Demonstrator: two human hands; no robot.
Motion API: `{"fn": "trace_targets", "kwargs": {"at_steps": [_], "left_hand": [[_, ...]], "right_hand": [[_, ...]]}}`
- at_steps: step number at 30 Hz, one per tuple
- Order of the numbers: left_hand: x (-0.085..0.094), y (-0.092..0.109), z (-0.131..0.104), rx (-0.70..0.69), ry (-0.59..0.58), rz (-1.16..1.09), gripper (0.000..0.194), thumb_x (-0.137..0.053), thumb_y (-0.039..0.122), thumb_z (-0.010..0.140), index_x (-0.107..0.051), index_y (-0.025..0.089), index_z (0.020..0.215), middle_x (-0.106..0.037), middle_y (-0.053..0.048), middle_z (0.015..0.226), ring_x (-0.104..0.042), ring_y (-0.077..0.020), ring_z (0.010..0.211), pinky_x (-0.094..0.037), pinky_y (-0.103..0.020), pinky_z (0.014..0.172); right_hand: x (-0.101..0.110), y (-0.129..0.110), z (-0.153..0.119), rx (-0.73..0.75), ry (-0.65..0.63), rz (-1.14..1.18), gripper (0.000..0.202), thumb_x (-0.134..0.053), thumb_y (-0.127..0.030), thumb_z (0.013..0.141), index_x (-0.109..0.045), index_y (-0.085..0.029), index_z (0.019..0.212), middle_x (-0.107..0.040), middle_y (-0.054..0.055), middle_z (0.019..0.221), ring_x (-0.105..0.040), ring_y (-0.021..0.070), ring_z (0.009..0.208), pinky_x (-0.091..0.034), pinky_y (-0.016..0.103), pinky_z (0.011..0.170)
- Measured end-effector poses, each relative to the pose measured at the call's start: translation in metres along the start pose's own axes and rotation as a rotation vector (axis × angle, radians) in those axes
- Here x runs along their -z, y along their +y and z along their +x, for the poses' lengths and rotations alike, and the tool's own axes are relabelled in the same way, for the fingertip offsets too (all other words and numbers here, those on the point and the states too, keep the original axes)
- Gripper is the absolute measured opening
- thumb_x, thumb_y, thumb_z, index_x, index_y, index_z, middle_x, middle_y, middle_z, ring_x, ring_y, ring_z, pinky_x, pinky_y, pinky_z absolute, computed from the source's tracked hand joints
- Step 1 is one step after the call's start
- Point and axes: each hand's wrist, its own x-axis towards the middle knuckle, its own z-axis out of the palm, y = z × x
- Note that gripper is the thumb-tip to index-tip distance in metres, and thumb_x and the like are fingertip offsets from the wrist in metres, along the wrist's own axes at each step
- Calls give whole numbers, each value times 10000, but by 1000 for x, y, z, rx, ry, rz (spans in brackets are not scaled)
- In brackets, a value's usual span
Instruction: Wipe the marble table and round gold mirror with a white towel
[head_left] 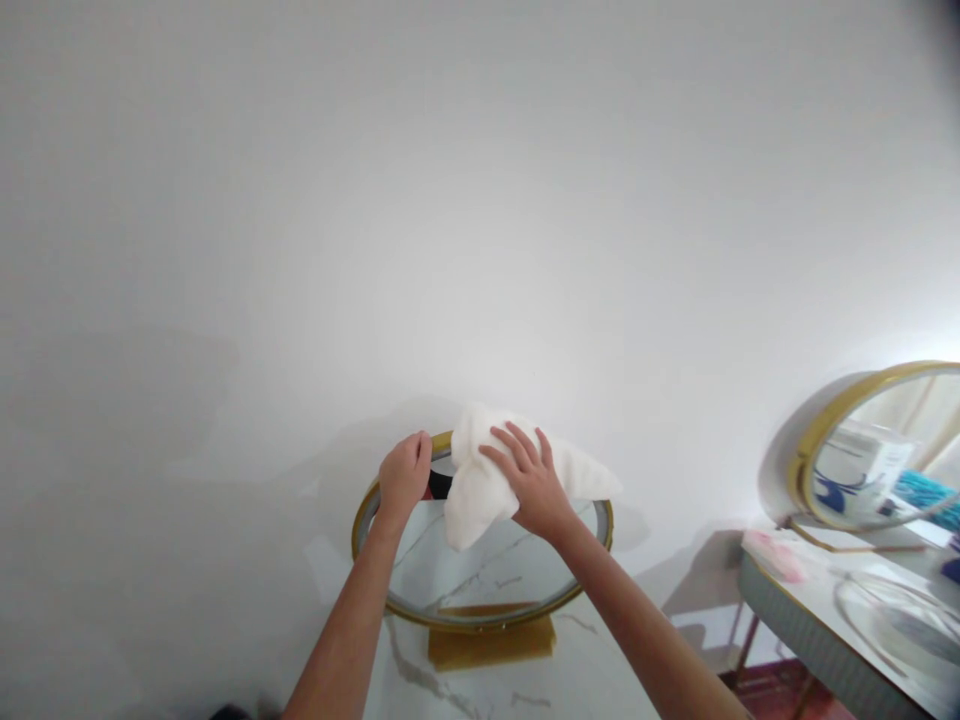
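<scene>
A round mirror [465, 575] with a gold rim stands on a white marble-patterned tabletop, supported by a gold base [491, 645]. My left hand [405, 472] is closed around the upper left of its rim; the fingertips are hidden behind the edge. Bunched under my right hand [534, 487] is a white cloth [480, 490], pressed to the upper part of the glass with the fingers somewhat spread over it. The cloth covers part of the top rim, and one end trails to the right. Part of a dark reflection shows between the two hands.
Behind the mirror rises a plain pale wall [480, 220]. To the right stands a second table [817, 610] with a gold-rimmed mirror [806, 460], a pinkish-white cloth or tissue [776, 553] and a clear, blurred item [900, 620].
</scene>
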Motion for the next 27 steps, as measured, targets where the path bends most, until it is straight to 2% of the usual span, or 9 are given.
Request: {"fn": "trace_targets", "kwargs": {"at_steps": [4,8,11,15,18,22,24,27], "left_hand": [[0,3,-1,-13,11,-17,432,-237,365,959,-600,202,789,-654,-41,773,-579,-160,720,-315,-258,628],[1,4,-1,-6,7,-27,431,-242,365,955,-604,206,783,-659,-44,779,-587,-161,727,-334,-258,648],[1,2,-2,0,12,-31,422,-240,357,956,-597,204,793,-666,-51,801,-594,-165,741,-341,-260,656],[3,0,-4,-6,13,-37,427,-238,360,960,-583,205,762,-655,-42,765,-592,-160,715,-340,-258,640],[3,0,-5,-25,17,-47,417,-251,361,960,-577,205,753,-654,-41,769,-591,-157,727,-343,-255,647],[0,1,-4,-41,35,-61,400,-263,344,959,-568,204,741,-645,-42,756,-586,-161,727,-346,-260,654],[-1,1,-2,-50,45,-72,401,-260,337,959,-563,208,732,-631,-39,733,-581,-164,713,-353,-265,652],[3,3,0,-66,55,-88,402,-240,326,961,-563,211,752,-616,-36,728,-579,-172,731,-384,-282,683]], "right_hand": [[3,-4,4,-19,-15,-31,703,-579,-267,758,-296,-332,1398,-241,47,1491,-151,292,1366,-14,538,1086],[4,-20,12,95,-65,-36,750,-578,-370,773,-202,-371,1421,-199,25,1508,-106,301,1376,27,574,1072],[4,-27,14,159,-84,-56,755,-556,-377,788,-156,-378,1428,-163,3,1518,-84,287,1383,49,573,1073],[1,-17,3,87,-54,-75,772,-572,-422,765,-180,-361,1428,-161,5,1518,-111,289,1379,26,560,1081],[-6,-2,-14,-52,13,-56,756,-599,-419,739,-254,-359,1409,-196,23,1508,-152,305,1370,-4,574,1077],[-13,10,-38,-196,134,49,636,-550,-283,760,-360,-338,1364,-279,35,1477,-202,300,1358,-99,565,1079],[-9,12,-48,-216,215,187,544,-498,-244,785,-427,-319,1319,-365,39,1429,-268,285,1333,-180,544,1070],[4,12,-58,-287,391,537,443,-492,-326,815,-495,-273,1255,-445,63,1363,-385,285,1261,-309,515,1026]]}}
